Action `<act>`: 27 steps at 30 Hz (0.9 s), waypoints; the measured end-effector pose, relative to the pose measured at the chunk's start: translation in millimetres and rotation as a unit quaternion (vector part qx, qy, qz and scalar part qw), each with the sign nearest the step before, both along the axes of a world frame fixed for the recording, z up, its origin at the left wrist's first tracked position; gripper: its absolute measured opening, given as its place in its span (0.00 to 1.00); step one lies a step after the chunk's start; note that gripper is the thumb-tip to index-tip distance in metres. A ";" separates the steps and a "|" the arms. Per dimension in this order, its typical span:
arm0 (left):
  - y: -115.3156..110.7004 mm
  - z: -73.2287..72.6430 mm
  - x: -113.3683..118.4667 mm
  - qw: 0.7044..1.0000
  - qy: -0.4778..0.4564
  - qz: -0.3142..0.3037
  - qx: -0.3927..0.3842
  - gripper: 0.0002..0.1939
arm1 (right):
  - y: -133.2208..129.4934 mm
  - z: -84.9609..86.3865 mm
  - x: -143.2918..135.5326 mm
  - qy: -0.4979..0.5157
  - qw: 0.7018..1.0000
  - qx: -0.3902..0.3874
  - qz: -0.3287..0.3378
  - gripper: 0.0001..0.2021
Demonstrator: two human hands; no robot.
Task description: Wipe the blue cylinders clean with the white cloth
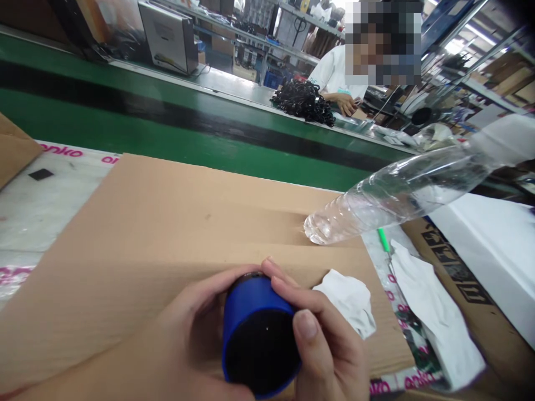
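Note:
Both of my hands grip a small blue cylinder with a black round face (261, 345), which looks like a portable speaker, though I cannot be sure. Its black face tilts up toward me. My left hand (184, 334) wraps around its left side, with the thumb low along the rim. On the other side, the fingers of my right hand (326, 328) curl over the top edge and the right side. A crumpled white cloth (349, 301) lies on the cardboard sheet (188, 217) just beyond my right hand.
A clear plastic bottle (376, 195) stands on the cardboard's right part. Beside it lie a green-handled tool (383, 239), white cloth (438, 323) and a white-topped box (493, 250). Across the green conveyor (125, 128), a person (334, 72) works by a pile of black cables (303, 100).

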State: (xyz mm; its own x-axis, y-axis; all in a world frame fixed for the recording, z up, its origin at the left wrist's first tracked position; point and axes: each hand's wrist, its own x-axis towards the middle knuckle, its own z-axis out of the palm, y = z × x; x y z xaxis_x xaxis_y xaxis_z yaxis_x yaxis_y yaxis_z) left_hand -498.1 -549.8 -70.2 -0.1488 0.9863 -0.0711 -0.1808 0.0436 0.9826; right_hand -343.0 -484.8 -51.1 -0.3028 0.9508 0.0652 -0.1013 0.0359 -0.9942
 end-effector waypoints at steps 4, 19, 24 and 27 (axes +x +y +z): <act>2.1 2.6 3.1 0.999 0.043 0.004 0.031 0.40 | -1.9 -9.4 -5.2 0.010 1.000 0.001 -0.004 0.09; -6.1 -11.6 -11.2 0.890 0.429 0.088 0.128 0.32 | -10.6 -26.9 -12.1 0.123 0.974 -0.189 0.033 0.24; 2.9 -4.5 -2.8 0.922 0.348 0.141 0.097 0.27 | 0.3 -31.4 -6.1 0.126 0.936 -0.320 0.072 0.28; 12.5 4.4 1.3 0.936 0.309 0.151 0.080 0.28 | 17.7 -31.2 3.9 0.023 0.991 -0.127 0.022 0.20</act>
State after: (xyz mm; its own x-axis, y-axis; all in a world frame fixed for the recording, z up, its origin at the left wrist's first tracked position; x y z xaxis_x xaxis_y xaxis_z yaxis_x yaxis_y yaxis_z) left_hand -496.8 -537.3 -65.8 -0.3862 0.8836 0.2645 0.4434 -0.0736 0.8933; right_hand -339.1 -467.1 -82.3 -0.3466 0.9243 -0.1598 -0.1429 -0.2205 -0.9649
